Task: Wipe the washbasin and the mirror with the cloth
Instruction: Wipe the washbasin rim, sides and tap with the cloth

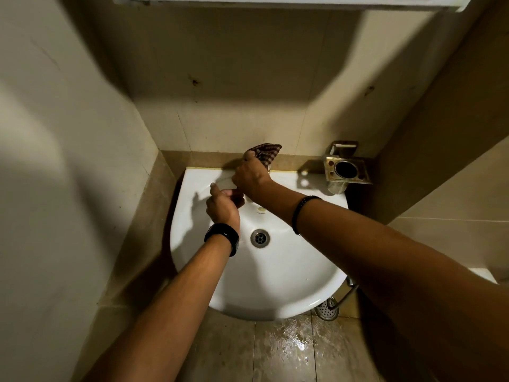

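White washbasin (pixel 278 274), rounded front, drain (pixel 260 238) mid-bowl. Brown checked cloth (pixel 266 152) bunched, raised over the basin's back edge, mid-width.

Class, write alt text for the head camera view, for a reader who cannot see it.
Seen from above, a person's right hand grips a checked cloth at the back rim of a white washbasin, the left hand close beside it over the bowl. A metal holder is on the wall to the right.

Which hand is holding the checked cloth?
The right hand, the one with the bead bracelet, grips the cloth at the back of the washbasin. The left hand, wearing the black watch, is nearer the drain.
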